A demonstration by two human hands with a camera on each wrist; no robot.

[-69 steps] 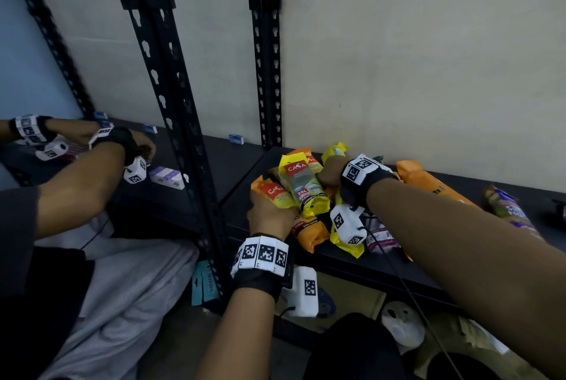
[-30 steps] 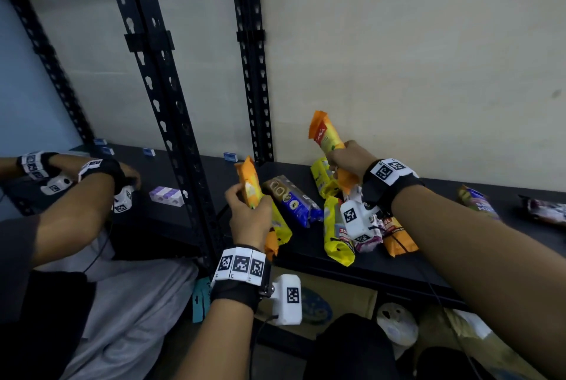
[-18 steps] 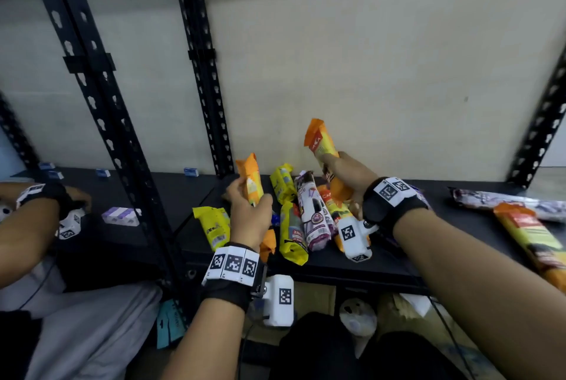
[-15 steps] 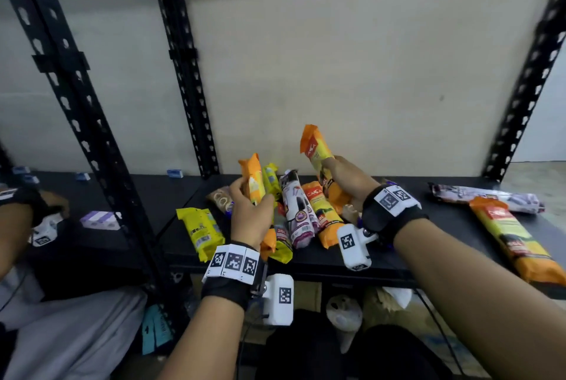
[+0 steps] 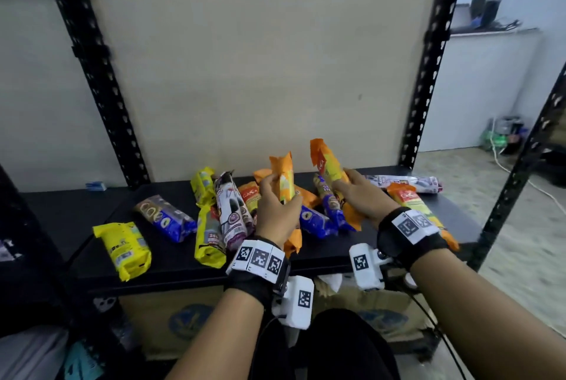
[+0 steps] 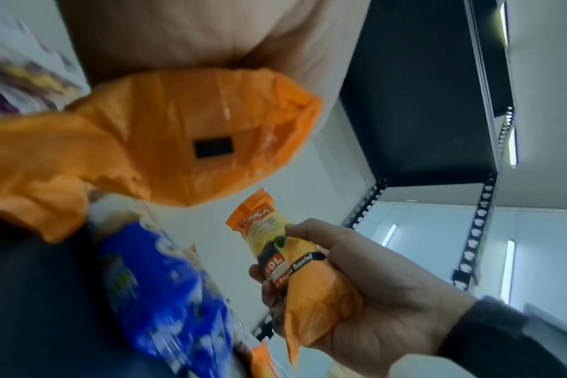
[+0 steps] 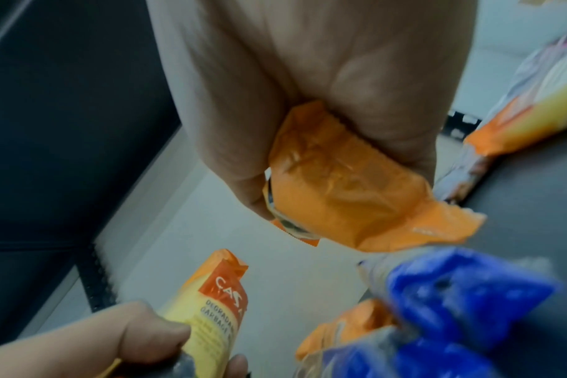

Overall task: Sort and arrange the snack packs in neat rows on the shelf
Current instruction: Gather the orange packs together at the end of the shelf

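Note:
My left hand (image 5: 277, 211) grips an orange-and-yellow snack pack (image 5: 283, 177) upright above the black shelf (image 5: 171, 263). My right hand (image 5: 355, 192) grips a second orange pack (image 5: 326, 162), tilted left, just to the right of the first. The left wrist view shows the left-hand pack (image 6: 178, 138) close up and the right hand (image 6: 356, 281) beyond it. In the right wrist view the right-hand pack (image 7: 340, 191) fills the middle. Loose packs lie under both hands: yellow (image 5: 124, 246), blue (image 5: 165, 217), purple-white (image 5: 231, 211) and blue ones (image 5: 315, 222).
An orange pack (image 5: 419, 211) and a white-purple pack (image 5: 404, 182) lie at the shelf's right end. Black perforated posts (image 5: 101, 73) (image 5: 428, 58) flank the bay. A cardboard box (image 5: 183, 315) sits under the shelf. A small blue box (image 5: 95, 185) lies on the left shelf.
My view has swung right, so the other person's arms have left the frame. Both hands still hold their orange packs raised, now closer together over the pile.

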